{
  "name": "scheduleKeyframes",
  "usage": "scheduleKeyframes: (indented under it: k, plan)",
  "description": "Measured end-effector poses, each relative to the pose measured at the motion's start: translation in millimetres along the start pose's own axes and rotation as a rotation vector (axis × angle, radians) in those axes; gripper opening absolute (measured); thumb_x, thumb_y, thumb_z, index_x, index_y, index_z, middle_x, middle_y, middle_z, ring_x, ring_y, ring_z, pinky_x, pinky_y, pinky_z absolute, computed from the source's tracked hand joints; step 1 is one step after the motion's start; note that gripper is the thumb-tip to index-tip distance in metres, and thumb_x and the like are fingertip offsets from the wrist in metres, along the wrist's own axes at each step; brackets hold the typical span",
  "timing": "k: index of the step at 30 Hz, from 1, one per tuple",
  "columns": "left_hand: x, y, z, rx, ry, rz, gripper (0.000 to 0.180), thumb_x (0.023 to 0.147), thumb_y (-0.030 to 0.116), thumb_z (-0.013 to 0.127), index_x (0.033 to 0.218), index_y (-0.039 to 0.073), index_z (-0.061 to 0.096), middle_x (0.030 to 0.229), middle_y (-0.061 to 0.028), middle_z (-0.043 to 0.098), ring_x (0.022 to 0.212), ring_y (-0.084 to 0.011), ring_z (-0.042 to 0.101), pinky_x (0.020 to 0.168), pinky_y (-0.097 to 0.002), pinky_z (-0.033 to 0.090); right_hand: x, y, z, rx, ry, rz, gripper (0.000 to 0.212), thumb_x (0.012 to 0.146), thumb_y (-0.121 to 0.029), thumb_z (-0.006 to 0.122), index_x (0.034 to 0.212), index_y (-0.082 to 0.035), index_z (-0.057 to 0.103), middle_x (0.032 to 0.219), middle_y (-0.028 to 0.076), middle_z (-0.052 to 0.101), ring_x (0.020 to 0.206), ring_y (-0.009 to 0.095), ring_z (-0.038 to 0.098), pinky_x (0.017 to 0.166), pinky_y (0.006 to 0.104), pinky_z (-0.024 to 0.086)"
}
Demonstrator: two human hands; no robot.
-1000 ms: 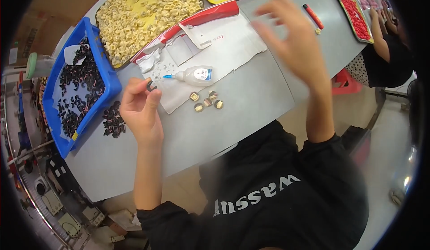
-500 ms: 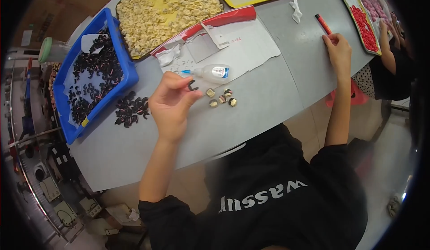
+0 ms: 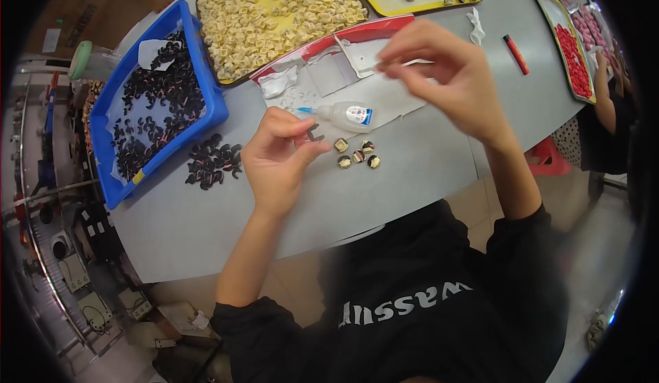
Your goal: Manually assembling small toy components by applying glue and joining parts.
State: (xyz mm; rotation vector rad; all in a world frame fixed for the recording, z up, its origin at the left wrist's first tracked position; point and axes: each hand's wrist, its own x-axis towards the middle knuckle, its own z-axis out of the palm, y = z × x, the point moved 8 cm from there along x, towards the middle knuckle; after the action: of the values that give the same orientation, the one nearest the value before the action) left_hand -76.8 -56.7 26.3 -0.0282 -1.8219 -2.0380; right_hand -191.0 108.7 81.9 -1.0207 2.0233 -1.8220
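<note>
My left hand (image 3: 278,160) is closed in a pinch on a small black curved piece (image 3: 316,133), held above the grey table. Over the white cardboard sheet, my right hand (image 3: 449,74) is raised, slightly blurred, with thumb and index fingertips together. Whether anything is between them cannot be made out. A clear bottle with a blue tip (image 3: 350,114) lies on its side just beyond my left hand. Several small cream-and-black pieces (image 3: 358,155) sit on the table to the right of that hand. To its left is a loose pile of black curved pieces (image 3: 213,163).
A blue tray (image 3: 216,112) of black pieces stands at left. Behind are a tray of cream pieces (image 3: 281,22) and a yellow-rimmed tray (image 3: 384,9). A red marker-like stick (image 3: 516,55) and a crumpled tissue (image 3: 476,26) lie at right. Another person (image 3: 604,101) sits beyond.
My right hand has left the red stick, which stays on the table, and moved left over the cardboard. My left hand still holds the black piece. The view has shifted slightly.
</note>
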Motion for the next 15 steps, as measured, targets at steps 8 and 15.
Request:
scheduleKeyframes:
  k: [8, 15]
  plan:
    - [1, 6, -7, -0.001, 0.082, 0.068, 0.029, 0.062, -0.010, 0.070, 0.087, 0.002, 0.060, 0.078, -0.0026, 0.049, 0.067, -0.0090, 0.045, 0.063, -0.0213, 0.040, 8, 27, 65, 0.451, -0.221, 0.214, 0.008, 0.076, 0.002, 0.060, 0.084, 0.001, 0.059, 0.091, 0.010, 0.060, 0.083, 0.013, 0.057, 0.070, 0.0232, 0.044]
    - [1, 8, -3, -0.047, 0.052, 0.103, 0.031, 0.060, -0.007, 0.074, 0.086, 0.004, 0.061, 0.077, -0.0026, 0.050, 0.068, -0.0086, 0.046, 0.063, -0.0203, 0.043, -5, 43, 79, 0.667, -0.265, 0.415, 0.010, 0.079, -0.001, 0.058, 0.089, 0.001, 0.056, 0.091, 0.012, 0.060, 0.081, 0.014, 0.057, 0.071, 0.0261, 0.048]
